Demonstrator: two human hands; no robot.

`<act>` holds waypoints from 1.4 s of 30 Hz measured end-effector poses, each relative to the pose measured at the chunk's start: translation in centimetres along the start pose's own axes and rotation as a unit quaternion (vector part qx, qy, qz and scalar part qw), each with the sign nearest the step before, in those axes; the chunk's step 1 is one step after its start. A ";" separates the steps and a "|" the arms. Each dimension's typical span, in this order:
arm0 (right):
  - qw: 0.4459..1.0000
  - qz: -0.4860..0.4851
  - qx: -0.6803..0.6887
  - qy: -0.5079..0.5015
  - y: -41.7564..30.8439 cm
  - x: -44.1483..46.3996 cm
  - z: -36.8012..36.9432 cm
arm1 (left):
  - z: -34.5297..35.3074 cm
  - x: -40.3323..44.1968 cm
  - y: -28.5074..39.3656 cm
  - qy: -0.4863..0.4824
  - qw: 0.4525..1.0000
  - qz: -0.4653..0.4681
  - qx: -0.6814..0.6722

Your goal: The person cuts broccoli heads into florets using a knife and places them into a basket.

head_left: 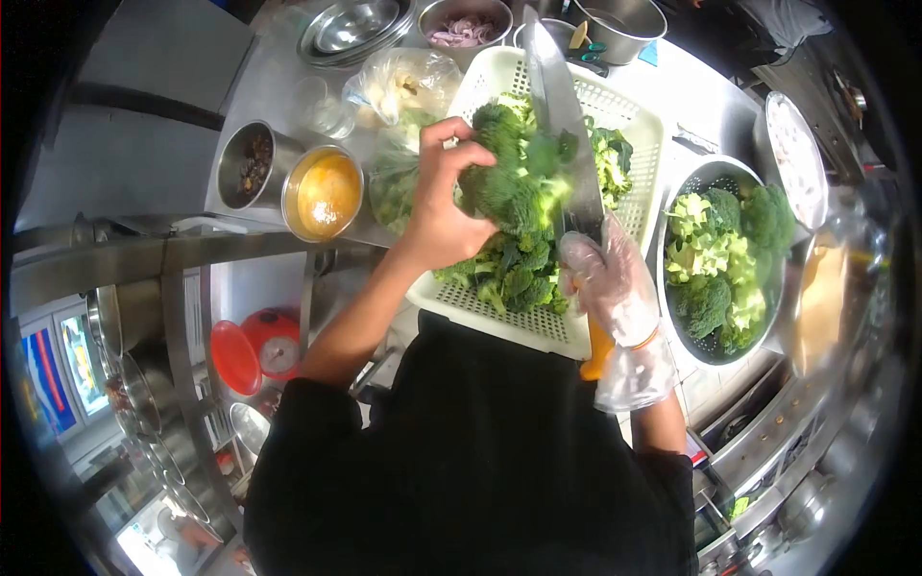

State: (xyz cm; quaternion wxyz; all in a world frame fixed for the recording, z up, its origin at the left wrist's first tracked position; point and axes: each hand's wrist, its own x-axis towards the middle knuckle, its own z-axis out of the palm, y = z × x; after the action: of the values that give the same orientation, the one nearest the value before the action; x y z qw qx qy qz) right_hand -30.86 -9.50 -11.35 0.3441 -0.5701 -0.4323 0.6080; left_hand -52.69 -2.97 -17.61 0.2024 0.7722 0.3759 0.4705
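Note:
My bare left hand (pixel 449 197) is closed around a head of broccoli (pixel 514 187), its florets facing right. In a clear plastic glove with an orange band at the wrist, my right hand (pixel 615 278) grips a large knife (pixel 557 106). The broad blade points away from me, close against the right side of the broccoli. Under both hands lies a pale green perforated basket (pixel 648 158) holding cut broccoli florets (pixel 519 274). Part of the knife's handle is hidden by the glove.
A steel colander (pixel 669 278) of broccoli stands to the right. On the left are a bowl of yellow liquid (pixel 327 197), a pot of dark pieces (pixel 252 168) and plastic bags (pixel 408 82). Behind the basket sit a bowl of sliced onions (pixel 466 29) and stacked steel bowls (pixel 355 29).

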 end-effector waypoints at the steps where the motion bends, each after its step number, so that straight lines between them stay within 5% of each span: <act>1: 0.993 0.057 0.100 -0.026 -0.9 -0.4 -0.4 | 0.0 0.0 -0.1 -0.001 1.000 -0.003 0.000; 4: 0.984 0.070 0.153 -0.060 0.2 -0.5 -1.6 | 0.2 1.6 -0.5 -0.013 0.994 0.050 0.101; 8: 0.995 -0.008 0.002 0.101 2.3 -0.6 -2.5 | -0.5 2.3 -1.9 0.074 0.991 -0.090 -0.061; 9: 0.990 -0.066 -0.034 0.119 2.2 -0.7 -2.6 | -0.6 2.2 -2.4 0.099 0.932 -0.195 -0.288; 10: 0.983 -0.112 -0.065 0.131 1.8 -0.8 -2.8 | -0.7 2.1 -2.6 0.115 0.811 -0.288 -0.497; 12: 0.953 -0.219 -0.106 0.181 2.6 -0.7 -2.3 | -0.4 2.0 -2.1 0.101 0.778 -0.313 -0.535; 15: 0.904 -0.301 -0.287 0.103 1.0 -0.8 -2.9 | 0.5 1.7 -1.4 0.128 0.527 -0.415 -0.731; 18: 0.855 -0.379 -0.332 0.125 -0.2 -0.4 -1.9 | 1.4 0.8 -1.9 0.041 0.499 -0.368 -0.783; 22: 0.810 -0.385 -0.427 0.113 -1.4 0.2 -1.8 | 1.2 1.4 -1.0 0.009 0.476 -0.398 -0.784; 26: 0.771 -0.482 -0.389 0.147 -2.3 0.6 -1.7 | 1.2 1.9 -0.8 0.011 0.539 -0.398 -0.742; 27: 0.772 -0.490 -0.375 0.150 -1.9 1.1 -1.5 | 1.1 2.9 0.6 0.073 0.553 -0.466 -0.686; 30: 0.773 -0.418 -0.462 0.122 -1.2 2.0 -1.2 | 0.9 2.4 -0.8 -0.019 0.607 -0.345 -0.716; 31: 0.838 -0.365 -0.392 0.103 -0.1 2.1 -1.1 | 1.0 2.2 -0.7 0.051 0.632 -0.454 -0.626; 32: 0.866 -0.338 -0.358 0.088 -0.2 1.8 -1.0 | 1.2 2.6 -0.4 0.053 0.630 -0.452 -0.629; 34: 0.914 -0.287 -0.277 0.071 -1.4 0.6 -0.7 | 1.5 2.9 -0.4 0.165 0.751 -0.461 -0.443; 35: 0.934 -0.264 -0.230 0.066 -2.0 0.0 -0.5 | 0.6 3.0 -1.2 0.111 0.765 -0.445 -0.451; 38: 0.840 -0.413 -0.306 0.174 -2.1 -0.2 0.3 | 1.0 3.5 0.0 0.170 0.738 -0.493 -0.427; 42: 0.800 -0.429 -0.403 0.115 -0.9 2.5 0.8 | 1.5 1.8 -1.6 0.066 0.760 -0.388 -0.517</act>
State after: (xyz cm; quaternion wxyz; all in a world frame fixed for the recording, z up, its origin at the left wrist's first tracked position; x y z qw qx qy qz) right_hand -32.04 -6.95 -11.52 0.3561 -0.4794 -0.7959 0.0993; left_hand -51.46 -0.54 -18.35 0.7108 0.3060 0.3552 0.5244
